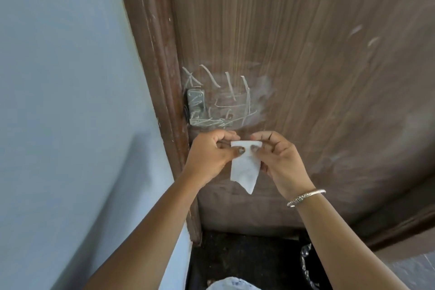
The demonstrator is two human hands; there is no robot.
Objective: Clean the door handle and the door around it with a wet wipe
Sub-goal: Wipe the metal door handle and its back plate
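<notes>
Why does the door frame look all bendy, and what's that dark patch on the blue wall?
Head view: the wide-angle lens bows the door frame; the dark patch low on the wall is a soft shadow, likely the person's own.

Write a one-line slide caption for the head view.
Left hand and right hand pinch a wet wipe below the white-scribbled door handle.

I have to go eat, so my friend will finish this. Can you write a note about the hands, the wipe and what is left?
Left hand and right hand: both pinch the top edge of the wet wipe, held just below the door handle.
Done: wipe in hand, nothing visibly cleaned.
Left: wipe the white marks off the handle and the door around it.
</notes>
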